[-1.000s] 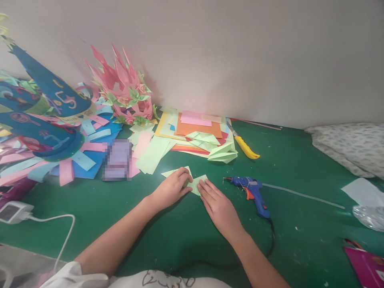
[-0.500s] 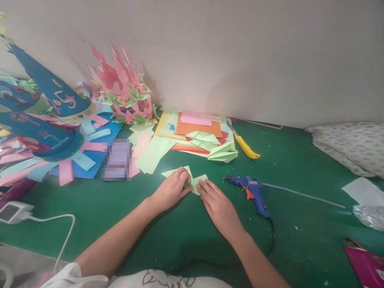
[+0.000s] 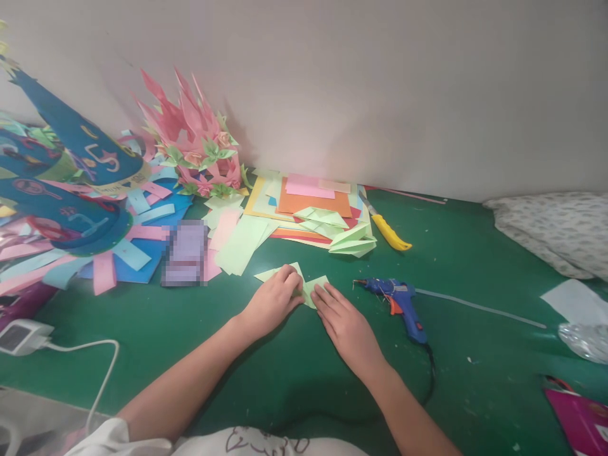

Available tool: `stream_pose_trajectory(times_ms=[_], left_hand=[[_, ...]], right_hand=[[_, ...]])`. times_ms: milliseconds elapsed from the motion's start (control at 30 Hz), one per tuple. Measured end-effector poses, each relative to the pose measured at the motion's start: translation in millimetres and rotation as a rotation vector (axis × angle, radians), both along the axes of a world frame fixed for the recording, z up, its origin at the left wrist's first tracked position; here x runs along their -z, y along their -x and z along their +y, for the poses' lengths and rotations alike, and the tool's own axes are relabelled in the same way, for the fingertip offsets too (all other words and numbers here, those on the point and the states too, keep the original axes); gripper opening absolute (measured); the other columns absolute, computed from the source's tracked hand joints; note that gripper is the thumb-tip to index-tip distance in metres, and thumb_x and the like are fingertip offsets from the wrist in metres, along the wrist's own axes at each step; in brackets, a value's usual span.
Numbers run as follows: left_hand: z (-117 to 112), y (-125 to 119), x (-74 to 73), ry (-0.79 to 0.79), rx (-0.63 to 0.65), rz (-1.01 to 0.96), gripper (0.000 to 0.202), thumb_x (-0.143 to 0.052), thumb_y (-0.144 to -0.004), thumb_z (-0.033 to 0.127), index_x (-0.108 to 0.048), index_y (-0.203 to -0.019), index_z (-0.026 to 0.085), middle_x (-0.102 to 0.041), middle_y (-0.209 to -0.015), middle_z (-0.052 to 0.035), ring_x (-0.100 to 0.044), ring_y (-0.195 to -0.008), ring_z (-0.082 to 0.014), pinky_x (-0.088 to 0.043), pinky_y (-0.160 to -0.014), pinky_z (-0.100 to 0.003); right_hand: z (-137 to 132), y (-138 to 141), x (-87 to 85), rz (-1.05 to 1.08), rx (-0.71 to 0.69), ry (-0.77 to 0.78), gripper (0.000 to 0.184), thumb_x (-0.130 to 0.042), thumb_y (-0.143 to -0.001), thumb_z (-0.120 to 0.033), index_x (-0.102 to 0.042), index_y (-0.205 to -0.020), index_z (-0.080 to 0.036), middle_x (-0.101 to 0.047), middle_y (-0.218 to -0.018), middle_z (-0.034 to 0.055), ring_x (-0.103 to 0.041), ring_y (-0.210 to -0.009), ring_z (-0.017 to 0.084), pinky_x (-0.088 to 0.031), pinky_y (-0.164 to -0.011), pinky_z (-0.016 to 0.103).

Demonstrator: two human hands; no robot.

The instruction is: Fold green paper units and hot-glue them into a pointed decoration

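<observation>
A small light green folded paper (image 3: 312, 289) lies on the green table (image 3: 294, 373) in front of me. My left hand (image 3: 273, 301) rests on its left part with the fingers curled and pressed down on the paper. My right hand (image 3: 344, 323) lies flat beside it, fingers stretched out, with the fingertips touching the paper's right corner. Most of the paper is hidden under my left hand.
A blue glue gun (image 3: 399, 301) lies just right of my right hand, its cord trailing toward me. A yellow utility knife (image 3: 388, 231) and a stack of coloured paper (image 3: 308, 202) lie behind. Paper crafts (image 3: 190, 136) crowd the left; a white charger (image 3: 21, 335) lies at the near left.
Almost nothing differs. My left hand's fingers have curled a little tighter on the green paper.
</observation>
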State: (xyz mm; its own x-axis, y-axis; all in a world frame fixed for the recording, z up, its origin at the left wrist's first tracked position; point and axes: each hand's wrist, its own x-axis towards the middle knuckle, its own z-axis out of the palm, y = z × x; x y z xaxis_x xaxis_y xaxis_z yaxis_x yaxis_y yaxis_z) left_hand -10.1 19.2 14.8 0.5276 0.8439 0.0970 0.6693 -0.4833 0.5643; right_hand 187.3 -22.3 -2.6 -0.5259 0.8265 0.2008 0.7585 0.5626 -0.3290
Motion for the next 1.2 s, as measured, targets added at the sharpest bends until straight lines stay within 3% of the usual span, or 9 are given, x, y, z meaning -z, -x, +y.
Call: stream_pose_trajectory(times_ms=[433,800,1000,1200], left_hand=[[2,-1,-4.2,-0.016,0.041,0.015,0.007,-0.05,-0.087,0.017,-0.049,-0.094,0.017,-0.048,-0.104,-0.0085,-0.054,-0.091,-0.0208,-0.049,-0.081,-0.037],[3,-2,-5.2,-0.011,0.07,0.054,0.009,-0.05,-0.088,0.019,-0.054,-0.096,0.017,-0.055,-0.102,-0.0066,-0.054,-0.092,-0.0197,-0.047,-0.086,-0.035],[2,-8,-0.7,-0.022,-0.007,0.083,0.012,-0.053,-0.088,0.026,-0.055,-0.095,0.017,-0.055,-0.1,-0.0056,-0.053,-0.089,-0.0197,-0.047,-0.081,-0.034],[1,-11,6.1,-0.061,-0.024,0.097,0.012,-0.055,-0.086,0.022,-0.053,-0.096,0.016,-0.052,-0.102,-0.0067,-0.053,-0.089,-0.02,-0.047,-0.082,-0.035]], right_hand=[[0,0,2.7,-0.037,-0.004,-0.011,0.04,-0.036,-0.094,-0.015,-0.05,-0.131,-0.018,-0.05,-0.136,0.005,-0.037,-0.131,0.024,-0.045,-0.102,0.042],[-1,0,0.9,-0.043,0.004,-0.026,0.039,-0.037,-0.094,-0.014,-0.051,-0.13,-0.017,-0.051,-0.135,0.0052,-0.04,-0.129,0.024,-0.046,-0.101,0.041],[-1,3,-2.5,0.005,0.028,-0.067,0.037,-0.038,-0.094,-0.015,-0.054,-0.127,-0.017,-0.056,-0.129,0.0062,-0.045,-0.126,0.024,-0.049,-0.097,0.041],[0,2,-3.3,0.035,0.016,-0.098,0.036,-0.039,-0.093,-0.014,-0.056,-0.124,-0.017,-0.058,-0.127,0.0068,-0.046,-0.125,0.022,-0.05,-0.097,0.039]])
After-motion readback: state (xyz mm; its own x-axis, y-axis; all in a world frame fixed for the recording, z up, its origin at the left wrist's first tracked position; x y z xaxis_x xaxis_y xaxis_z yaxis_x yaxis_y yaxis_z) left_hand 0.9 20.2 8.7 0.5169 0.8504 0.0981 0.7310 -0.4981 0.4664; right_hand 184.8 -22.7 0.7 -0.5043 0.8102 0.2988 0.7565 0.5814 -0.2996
